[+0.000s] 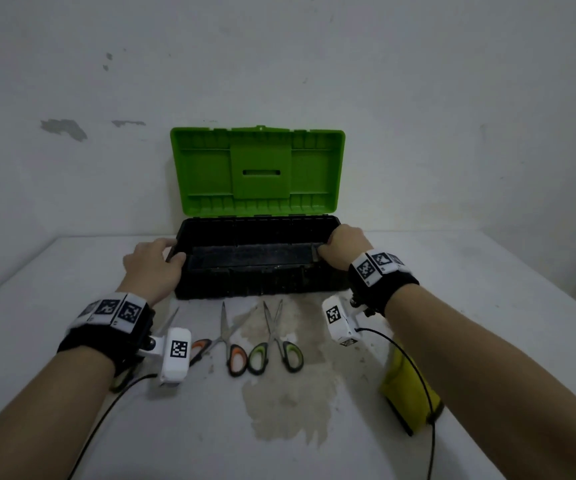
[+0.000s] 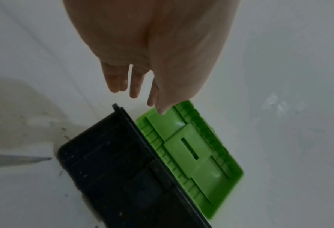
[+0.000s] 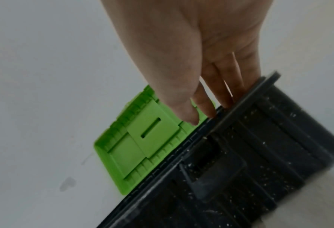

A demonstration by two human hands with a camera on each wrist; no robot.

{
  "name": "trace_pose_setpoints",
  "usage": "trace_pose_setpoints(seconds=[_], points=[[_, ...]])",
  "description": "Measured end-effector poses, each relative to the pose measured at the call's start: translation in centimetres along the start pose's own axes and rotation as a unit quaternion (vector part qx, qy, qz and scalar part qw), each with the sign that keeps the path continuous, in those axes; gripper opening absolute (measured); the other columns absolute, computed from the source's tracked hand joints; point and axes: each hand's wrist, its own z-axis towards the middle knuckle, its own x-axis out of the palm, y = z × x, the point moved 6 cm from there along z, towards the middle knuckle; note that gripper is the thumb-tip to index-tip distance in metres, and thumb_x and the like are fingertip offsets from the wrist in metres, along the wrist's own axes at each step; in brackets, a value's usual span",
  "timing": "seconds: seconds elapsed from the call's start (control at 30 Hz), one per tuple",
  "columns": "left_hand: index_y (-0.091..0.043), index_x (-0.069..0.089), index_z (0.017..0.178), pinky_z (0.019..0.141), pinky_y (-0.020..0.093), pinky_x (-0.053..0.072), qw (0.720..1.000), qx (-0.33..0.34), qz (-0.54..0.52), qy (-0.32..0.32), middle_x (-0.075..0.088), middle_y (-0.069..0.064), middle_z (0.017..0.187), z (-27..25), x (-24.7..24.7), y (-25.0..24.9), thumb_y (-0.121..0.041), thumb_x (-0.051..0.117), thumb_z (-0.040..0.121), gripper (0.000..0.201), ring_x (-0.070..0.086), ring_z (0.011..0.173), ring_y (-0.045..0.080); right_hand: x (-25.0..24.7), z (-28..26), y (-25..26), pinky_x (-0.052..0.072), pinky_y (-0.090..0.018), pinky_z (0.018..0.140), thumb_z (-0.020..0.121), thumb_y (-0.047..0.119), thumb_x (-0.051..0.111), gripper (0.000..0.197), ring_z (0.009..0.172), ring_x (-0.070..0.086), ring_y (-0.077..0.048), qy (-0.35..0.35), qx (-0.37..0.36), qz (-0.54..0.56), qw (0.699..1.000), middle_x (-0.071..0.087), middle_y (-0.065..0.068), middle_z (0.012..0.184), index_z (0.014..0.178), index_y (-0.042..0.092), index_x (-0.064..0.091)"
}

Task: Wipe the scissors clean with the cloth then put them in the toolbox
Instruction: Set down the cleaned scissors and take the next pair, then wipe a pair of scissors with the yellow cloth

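The toolbox stands with its black base open and its green lid upright against the wall. My left hand is at its left end, the fingers straight and just off the rim. My right hand lies over the right end, fingers touching the rim. In front lie orange-handled scissors and green-handled scissors. A third pair is half hidden under my left wrist. The yellow cloth lies partly under my right forearm.
A brownish stain spreads over the white table under and before the scissors. The wall stands right behind the lid. Black cables trail from both wrist cameras across the table.
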Motion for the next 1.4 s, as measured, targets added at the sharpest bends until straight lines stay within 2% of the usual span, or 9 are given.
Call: trace_pose_setpoints(seconds=[0.2, 0.37, 0.63, 0.7, 0.77, 0.93, 1.13, 1.27, 1.4], points=[[-0.018, 0.06, 0.129, 0.106, 0.045, 0.043, 0.997, 0.061, 0.003, 0.047, 0.058, 0.015, 0.13, -7.4, 2.3, -4.4, -0.033, 0.058, 0.098, 0.035, 0.054, 0.12, 0.037, -3.4, -8.3, -4.1, 0.047, -0.026, 0.066, 0.085, 0.029, 0.062, 0.024, 0.081, 0.063, -0.027, -0.023, -0.024, 0.088, 0.996, 0.07, -0.011, 0.086, 0.087, 0.008, 0.072], [-0.017, 0.06, 0.122, 0.085, 0.032, 0.045, 0.986, 0.044, -0.015, 0.16, 0.06, 0.004, 0.121, -13.3, 6.3, -6.8, -0.035, 0.053, 0.1, 0.029, 0.058, 0.103, 0.022, -3.5, -15.2, -8.4, 0.045, -0.025, 0.074, 0.085, 0.028, 0.067, 0.021, 0.094, 0.063, -0.023, -0.007, -0.02, 0.076, 0.997, 0.07, -0.007, 0.096, 0.096, 0.011, 0.073], [-0.007, 0.068, 0.109, 0.095, 0.033, 0.047, 0.971, 0.048, 0.1, 0.213, 0.067, 0.016, 0.118, -16.7, 8.3, -8.9, -0.021, 0.057, 0.098, 0.021, 0.061, 0.111, 0.032, 0.2, -19.5, -12.9, 0.036, -0.026, 0.066, 0.089, 0.021, 0.056, 0.017, 0.092, 0.054, -0.03, 0.061, 0.003, -0.021, 0.998, 0.053, -0.004, 0.091, 0.075, 0.025, 0.048], [-0.006, 0.071, 0.109, 0.092, 0.032, 0.048, 0.966, 0.051, 0.132, 0.215, 0.069, 0.015, 0.115, -16.6, 8.5, -8.8, -0.023, 0.061, 0.096, 0.023, 0.062, 0.108, 0.031, 0.5, -19.4, -13.1, 0.036, -0.023, 0.07, 0.093, 0.019, 0.054, 0.01, 0.103, 0.056, -0.031, 0.067, -0.002, -0.055, 0.996, 0.056, -0.011, 0.108, 0.1, 0.017, 0.061], [-0.007, 0.072, 0.106, 0.09, 0.034, 0.051, 0.964, 0.054, 0.157, 0.207, 0.07, 0.013, 0.11, -16.3, 8.7, -8.7, -0.024, 0.064, 0.094, 0.022, 0.064, 0.104, 0.03, 0.9, -18.9, -13.5, 0.037, -0.025, 0.075, 0.094, 0.018, 0.054, 0.038, 0.115, 0.055, -0.03, 0.074, 0.013, -0.086, 0.993, 0.055, -0.015, 0.129, 0.129, 0.004, 0.053], [-0.007, 0.066, 0.09, 0.073, 0.035, 0.053, 0.963, 0.042, 0.181, 0.195, 0.069, 0.013, 0.101, -15.4, 9.3, -8.2, -0.028, 0.067, 0.089, 0.021, 0.064, 0.087, 0.03, 2.4, -17.9, -14.2, 0.042, -0.029, 0.097, 0.094, 0.026, 0.057, 0.049, 0.125, 0.049, -0.025, 0.135, 0.053, -0.111, 0.983, 0.047, -0.015, 0.141, 0.139, 0.01, 0.046], [-0.011, 0.054, 0.077, 0.069, 0.032, 0.046, 0.954, 0.046, 0.2, 0.217, 0.063, 0.012, 0.09, -15.3, 9.8, -8.7, -0.029, 0.06, 0.092, 0.024, 0.06, 0.081, 0.027, 1.5, -17.5, -14.6, 0.055, -0.034, 0.078, 0.088, 0.023, 0.058, 0.023, 0.094, 0.064, -0.027, 0.061, 0.032, -0.082, 0.994, 0.063, -0.012, 0.113, 0.108, 0.016, 0.069], [-0.012, 0.055, 0.099, 0.087, 0.036, 0.051, 0.949, 0.058, 0.216, 0.222, 0.068, 0.014, 0.11, -15.2, 9.8, -8.6, -0.035, 0.058, 0.093, 0.023, 0.063, 0.101, 0.033, -1.5, -18.4, -13.9, 0.054, -0.033, 0.072, 0.086, 0.026, 0.061, 0.013, 0.082, 0.063, -0.025, -0.029, -0.002, -0.035, 0.999, 0.067, -0.005, 0.087, 0.086, 0.019, 0.072], [-0.014, 0.061, 0.116, 0.094, 0.04, 0.048, 0.949, 0.03, 0.22, 0.226, 0.065, 0.011, 0.115, -15.2, 9.4, -8.1, -0.043, 0.053, 0.094, 0.037, 0.061, 0.108, 0.033, -3.4, -19.2, -12.9, 0.046, -0.031, 0.062, 0.092, 0.029, 0.053, 0.016, 0.075, 0.058, -0.022, -0.072, -0.025, 0.126, 0.989, 0.063, -0.002, 0.082, 0.09, 0.015, 0.061]])
